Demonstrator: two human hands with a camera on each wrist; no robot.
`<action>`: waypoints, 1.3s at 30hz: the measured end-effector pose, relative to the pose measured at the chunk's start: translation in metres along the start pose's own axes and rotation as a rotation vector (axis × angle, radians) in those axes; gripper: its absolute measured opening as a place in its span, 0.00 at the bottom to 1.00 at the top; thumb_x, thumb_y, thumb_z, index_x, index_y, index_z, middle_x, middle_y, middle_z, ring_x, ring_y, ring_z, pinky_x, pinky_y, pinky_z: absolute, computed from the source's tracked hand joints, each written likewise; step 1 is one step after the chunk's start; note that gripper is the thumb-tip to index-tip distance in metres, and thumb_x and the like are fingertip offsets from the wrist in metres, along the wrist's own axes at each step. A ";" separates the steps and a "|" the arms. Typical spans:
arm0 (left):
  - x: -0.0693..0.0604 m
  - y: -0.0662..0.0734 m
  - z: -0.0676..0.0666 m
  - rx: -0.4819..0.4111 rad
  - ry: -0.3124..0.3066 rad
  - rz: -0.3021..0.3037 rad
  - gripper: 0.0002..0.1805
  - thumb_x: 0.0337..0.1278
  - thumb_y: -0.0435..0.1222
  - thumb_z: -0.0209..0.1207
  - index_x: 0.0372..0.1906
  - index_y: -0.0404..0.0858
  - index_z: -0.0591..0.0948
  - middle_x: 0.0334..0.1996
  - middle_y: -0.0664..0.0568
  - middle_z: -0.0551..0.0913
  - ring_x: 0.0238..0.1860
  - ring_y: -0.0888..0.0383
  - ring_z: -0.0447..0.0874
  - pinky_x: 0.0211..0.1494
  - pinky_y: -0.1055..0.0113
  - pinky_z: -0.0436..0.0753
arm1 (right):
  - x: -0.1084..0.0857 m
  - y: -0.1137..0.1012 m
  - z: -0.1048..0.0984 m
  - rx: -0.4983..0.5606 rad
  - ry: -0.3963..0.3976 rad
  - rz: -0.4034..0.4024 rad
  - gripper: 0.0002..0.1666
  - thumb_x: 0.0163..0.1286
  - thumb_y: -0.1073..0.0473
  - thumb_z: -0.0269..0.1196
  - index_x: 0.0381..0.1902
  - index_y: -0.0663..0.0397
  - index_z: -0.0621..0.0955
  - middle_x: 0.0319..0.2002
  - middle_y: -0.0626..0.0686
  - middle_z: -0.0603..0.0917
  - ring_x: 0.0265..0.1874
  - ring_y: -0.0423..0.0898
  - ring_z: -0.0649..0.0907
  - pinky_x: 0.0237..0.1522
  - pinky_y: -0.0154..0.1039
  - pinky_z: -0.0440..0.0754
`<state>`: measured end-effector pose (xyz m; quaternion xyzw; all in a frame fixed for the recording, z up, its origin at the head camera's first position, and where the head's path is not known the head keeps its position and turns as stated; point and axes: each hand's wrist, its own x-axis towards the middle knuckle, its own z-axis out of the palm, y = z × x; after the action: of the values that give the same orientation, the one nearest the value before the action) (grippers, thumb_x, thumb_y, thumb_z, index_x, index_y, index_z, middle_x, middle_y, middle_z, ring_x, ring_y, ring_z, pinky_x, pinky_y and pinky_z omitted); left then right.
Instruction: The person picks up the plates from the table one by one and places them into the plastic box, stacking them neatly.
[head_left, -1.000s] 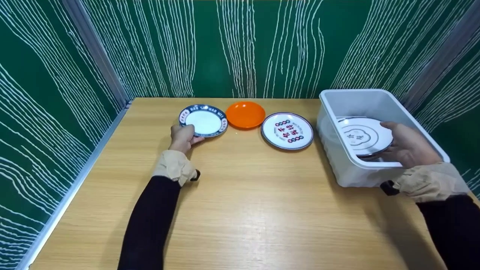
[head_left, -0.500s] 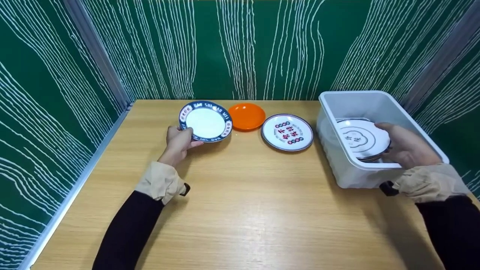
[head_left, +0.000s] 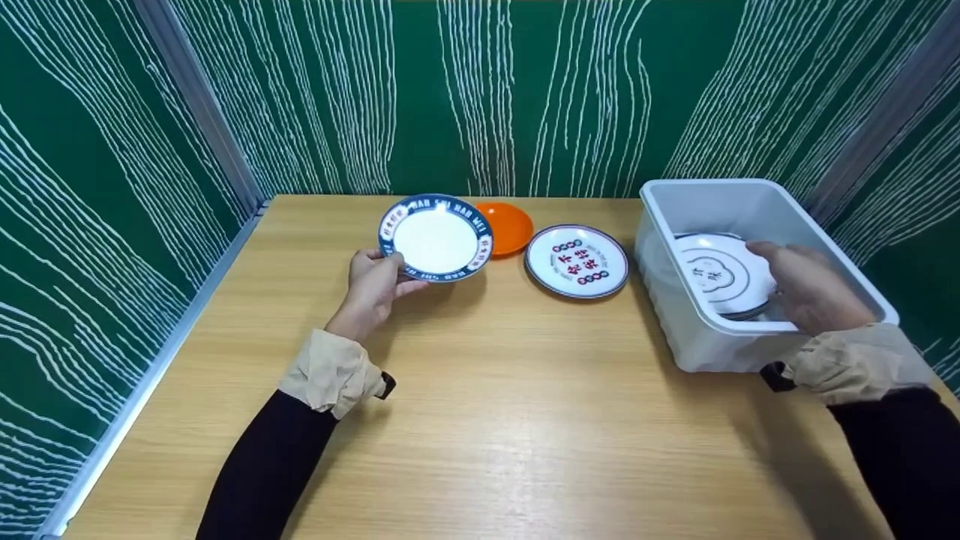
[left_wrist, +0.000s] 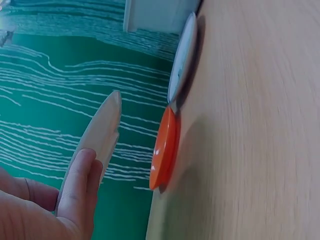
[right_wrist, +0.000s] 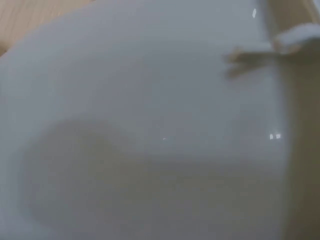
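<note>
Left hand (head_left: 373, 291) pinches the blue-rimmed plate (head_left: 436, 240) left of the tub (head_left: 724, 352); right hand (head_left: 819, 289) is inside by white plate (head_left: 721, 274), grip unclear

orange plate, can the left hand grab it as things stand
Probably not: the left hand grips the blue-rimmed plate, which covers part of the orange plate in the head view. It would likely need to set that down first.

Left hand (head_left: 373, 289)'s got a blue-rimmed plate (head_left: 436, 238) pinched by the edge, held up off the desk (head_left: 510, 420) and partly covering an orange plate (head_left: 510, 227). Red-lettered plate (head_left: 577, 262) sits between that and a white tub (head_left: 679, 330), where the right hand (head_left: 814, 289) grips a grey-patterned plate (head_left: 712, 276)'s edge.
</note>
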<state>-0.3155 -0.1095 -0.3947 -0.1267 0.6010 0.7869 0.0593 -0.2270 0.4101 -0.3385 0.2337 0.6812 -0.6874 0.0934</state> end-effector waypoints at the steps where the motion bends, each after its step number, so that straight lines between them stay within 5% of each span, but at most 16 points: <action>1: -0.002 0.001 0.002 -0.010 -0.007 0.004 0.29 0.70 0.25 0.50 0.71 0.36 0.57 0.61 0.37 0.72 0.51 0.46 0.85 0.48 0.60 0.90 | -0.001 0.000 0.001 -0.054 0.019 -0.033 0.42 0.78 0.40 0.55 0.80 0.47 0.52 0.43 0.44 0.79 0.58 0.47 0.79 0.66 0.41 0.75; 4: -0.009 0.003 0.008 -0.041 -0.017 0.002 0.27 0.70 0.26 0.51 0.70 0.37 0.57 0.60 0.37 0.73 0.52 0.46 0.85 0.48 0.60 0.90 | -0.002 0.001 0.003 -0.173 0.035 -0.102 0.57 0.78 0.37 0.53 0.82 0.56 0.32 0.57 0.52 0.70 0.65 0.52 0.67 0.70 0.41 0.69; 8: -0.022 0.008 0.017 -0.067 -0.034 -0.002 0.27 0.70 0.27 0.54 0.68 0.38 0.59 0.59 0.38 0.74 0.51 0.46 0.85 0.49 0.59 0.90 | -0.002 0.000 0.012 -0.169 0.027 -0.174 0.49 0.81 0.42 0.50 0.82 0.58 0.39 0.70 0.62 0.58 0.53 0.45 0.70 0.54 0.30 0.81; 14: -0.043 0.016 0.035 -0.089 -0.102 0.016 0.26 0.71 0.29 0.58 0.66 0.38 0.61 0.57 0.38 0.74 0.48 0.46 0.84 0.50 0.58 0.89 | -0.009 -0.004 0.034 -0.170 0.038 -0.304 0.36 0.82 0.46 0.51 0.77 0.58 0.57 0.58 0.53 0.69 0.48 0.41 0.77 0.51 0.30 0.85; 19: -0.062 0.020 0.050 -0.099 -0.175 0.045 0.24 0.71 0.28 0.57 0.66 0.37 0.62 0.57 0.36 0.75 0.46 0.45 0.86 0.50 0.57 0.89 | -0.023 -0.009 0.065 -0.299 0.110 -0.410 0.37 0.82 0.43 0.48 0.78 0.58 0.60 0.58 0.50 0.73 0.53 0.41 0.77 0.52 0.27 0.83; 23: -0.075 0.023 0.061 -0.107 -0.238 0.047 0.22 0.72 0.28 0.57 0.64 0.36 0.64 0.55 0.35 0.77 0.46 0.43 0.87 0.50 0.55 0.89 | -0.037 -0.015 0.092 -0.309 0.058 -0.458 0.36 0.82 0.44 0.49 0.78 0.58 0.60 0.58 0.52 0.75 0.56 0.45 0.78 0.55 0.29 0.83; 26: -0.083 0.025 0.069 -0.103 -0.297 0.055 0.21 0.72 0.29 0.57 0.63 0.35 0.65 0.51 0.34 0.79 0.43 0.44 0.88 0.49 0.55 0.90 | -0.049 -0.016 0.114 -0.209 -0.056 -0.445 0.35 0.82 0.48 0.53 0.76 0.61 0.61 0.57 0.55 0.75 0.52 0.45 0.82 0.57 0.34 0.84; 31: -0.093 0.024 0.083 -0.113 -0.392 0.078 0.20 0.71 0.29 0.57 0.62 0.34 0.65 0.46 0.35 0.81 0.36 0.46 0.89 0.46 0.54 0.90 | -0.069 -0.013 0.144 0.097 -0.270 -0.237 0.44 0.78 0.48 0.60 0.80 0.58 0.53 0.60 0.60 0.73 0.52 0.50 0.85 0.62 0.44 0.82; 34: -0.097 0.020 0.089 -0.111 -0.435 0.073 0.21 0.71 0.28 0.57 0.63 0.35 0.65 0.46 0.35 0.82 0.36 0.46 0.90 0.46 0.53 0.90 | -0.080 -0.008 0.156 0.174 -0.298 -0.154 0.42 0.81 0.47 0.54 0.81 0.55 0.50 0.60 0.59 0.74 0.55 0.51 0.85 0.63 0.46 0.82; 39: -0.100 0.008 0.095 -0.100 -0.452 0.036 0.21 0.71 0.27 0.55 0.63 0.36 0.64 0.49 0.35 0.83 0.41 0.43 0.89 0.48 0.52 0.90 | -0.087 0.003 0.164 0.227 -0.280 -0.184 0.33 0.85 0.56 0.43 0.82 0.54 0.50 0.61 0.59 0.78 0.55 0.51 0.85 0.61 0.47 0.83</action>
<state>-0.2334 -0.0148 -0.3374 0.0607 0.5351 0.8249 0.1720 -0.1816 0.2322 -0.3085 0.0814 0.5982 -0.7912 0.0972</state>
